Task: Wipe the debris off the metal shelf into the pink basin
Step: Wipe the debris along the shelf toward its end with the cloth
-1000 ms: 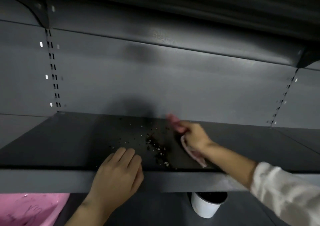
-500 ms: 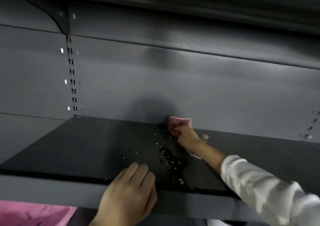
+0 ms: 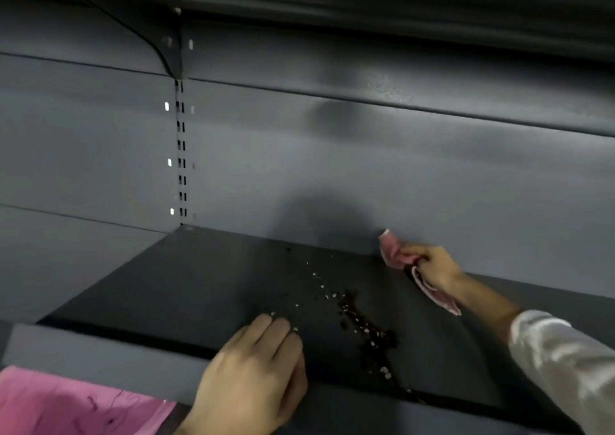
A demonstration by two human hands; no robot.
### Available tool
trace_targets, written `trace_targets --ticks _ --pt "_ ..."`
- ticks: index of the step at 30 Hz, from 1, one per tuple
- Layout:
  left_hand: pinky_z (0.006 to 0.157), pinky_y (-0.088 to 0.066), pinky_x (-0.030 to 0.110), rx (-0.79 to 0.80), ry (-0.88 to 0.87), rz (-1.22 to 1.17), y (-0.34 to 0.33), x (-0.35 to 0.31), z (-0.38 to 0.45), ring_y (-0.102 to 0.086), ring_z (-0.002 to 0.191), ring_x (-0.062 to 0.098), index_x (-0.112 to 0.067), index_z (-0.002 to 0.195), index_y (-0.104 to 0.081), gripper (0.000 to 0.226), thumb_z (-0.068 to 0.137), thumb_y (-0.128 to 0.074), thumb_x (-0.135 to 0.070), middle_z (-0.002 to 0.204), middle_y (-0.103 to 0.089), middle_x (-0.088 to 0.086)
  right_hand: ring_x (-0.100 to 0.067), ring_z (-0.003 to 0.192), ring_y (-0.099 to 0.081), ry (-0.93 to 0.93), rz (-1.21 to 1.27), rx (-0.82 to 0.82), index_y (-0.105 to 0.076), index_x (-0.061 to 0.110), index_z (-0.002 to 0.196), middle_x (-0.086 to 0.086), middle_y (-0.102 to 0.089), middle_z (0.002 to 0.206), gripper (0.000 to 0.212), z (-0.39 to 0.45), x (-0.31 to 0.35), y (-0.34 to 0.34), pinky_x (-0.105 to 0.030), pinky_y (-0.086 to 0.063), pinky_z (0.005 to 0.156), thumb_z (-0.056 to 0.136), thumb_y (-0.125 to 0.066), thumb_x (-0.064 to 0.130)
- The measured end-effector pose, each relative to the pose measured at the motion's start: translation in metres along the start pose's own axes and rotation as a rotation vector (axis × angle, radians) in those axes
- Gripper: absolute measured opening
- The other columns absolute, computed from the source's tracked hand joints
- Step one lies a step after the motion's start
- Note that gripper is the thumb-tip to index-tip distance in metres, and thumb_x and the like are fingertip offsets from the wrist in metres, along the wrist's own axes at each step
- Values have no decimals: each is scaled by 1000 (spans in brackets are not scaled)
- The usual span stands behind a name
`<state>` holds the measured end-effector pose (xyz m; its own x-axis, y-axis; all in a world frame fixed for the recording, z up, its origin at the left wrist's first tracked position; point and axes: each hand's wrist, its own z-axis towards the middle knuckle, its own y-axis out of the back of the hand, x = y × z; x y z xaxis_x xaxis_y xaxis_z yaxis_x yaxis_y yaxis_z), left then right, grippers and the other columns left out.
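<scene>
— What's on my feed?
— My right hand [image 3: 436, 266] grips a pink cloth [image 3: 397, 254] at the back of the metal shelf [image 3: 166, 284]; my left hand [image 3: 256, 374] rests flat at the front edge, debris [image 3: 359, 321] between them, pink basin [image 3: 66, 404] below.

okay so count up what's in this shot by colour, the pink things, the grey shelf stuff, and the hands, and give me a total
Pink: 2, the cloth and the basin
Grey: 1, the metal shelf, carrying one scatter of debris
Hands: 2, the left hand resting on the shelf's front edge, the right hand gripping the cloth
Total: 5
</scene>
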<state>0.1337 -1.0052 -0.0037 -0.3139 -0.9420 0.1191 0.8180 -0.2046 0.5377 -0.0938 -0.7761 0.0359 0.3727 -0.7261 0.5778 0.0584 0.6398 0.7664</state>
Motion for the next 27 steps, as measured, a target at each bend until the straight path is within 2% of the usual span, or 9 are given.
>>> trace_targets --ticks 3,5,9,12,14,17,21,25,27 --pt "55 -31 22 -5 26 -2 -2 -2 1 -38 62 19 -12 51 -55 25 74 -49 -18 56 -50 4 -21 120 -51 85 29 56 -64 -1 108 -16 -58 125 53 3 22 -34 -2 -28 87 70 -35 -24" --pt "56 -31 22 -10 19 1 -1 -2 1 -40 60 20 -13 50 -54 25 74 -50 -18 56 -50 5 -15 121 -47 172 46 130 -60 2 115 -11 -56 129 55 3 49 -56 5 -26 85 71 -36 -21" --pt "55 -31 25 3 -9 -6 1 -1 1 -39 60 21 -11 50 -54 24 73 -49 -17 54 -49 6 -19 127 -45 403 57 259 -58 3 118 -12 -53 133 52 -12 94 -91 -14 -24 105 75 -37 -18" --pt "52 -29 26 14 -25 2 2 2 -2 -33 61 19 -11 48 -53 27 74 -48 -16 53 -48 6 -15 126 -45 500 51 317 -59 8 117 -8 -55 133 52 -27 103 -97 -15 -24 109 76 -35 -15" --pt "52 -29 27 6 -25 9 4 5 -4 -32 60 19 -10 48 -53 28 75 -47 -17 52 -47 6 -12 124 -46 509 95 291 -61 7 115 -9 -57 130 53 -32 102 -87 -5 -25 103 75 -35 -17" --pt "50 -31 29 7 -20 30 7 11 -7 -34 59 19 -10 46 -53 30 75 -47 -16 51 -47 6 -14 119 -48 454 119 103 -62 0 111 -17 -58 126 56 -17 82 -56 10 -23 91 68 -36 -23" --pt "52 -33 26 3 0 48 4 10 -11 -44 49 23 -12 45 -51 28 72 -49 -15 51 -47 5 -29 119 -53 289 -20 -31 -63 -6 106 -24 -59 122 50 14 37 -13 -8 -28 93 66 -40 -26" --pt "53 -35 23 -21 39 53 0 8 -12 -45 50 20 -15 43 -50 26 69 -49 -16 50 -47 3 -25 121 -52 309 -220 70 -65 1 106 -15 -61 124 51 20 7 -30 -21 -34 101 67 -41 -21" --pt "50 -38 27 -23 29 62 1 8 -12 -40 55 19 -15 44 -50 26 70 -49 -16 50 -46 4 -22 121 -51 242 -163 86 -65 3 107 -12 -60 125 51 20 4 -33 -18 -33 100 70 -39 -21"
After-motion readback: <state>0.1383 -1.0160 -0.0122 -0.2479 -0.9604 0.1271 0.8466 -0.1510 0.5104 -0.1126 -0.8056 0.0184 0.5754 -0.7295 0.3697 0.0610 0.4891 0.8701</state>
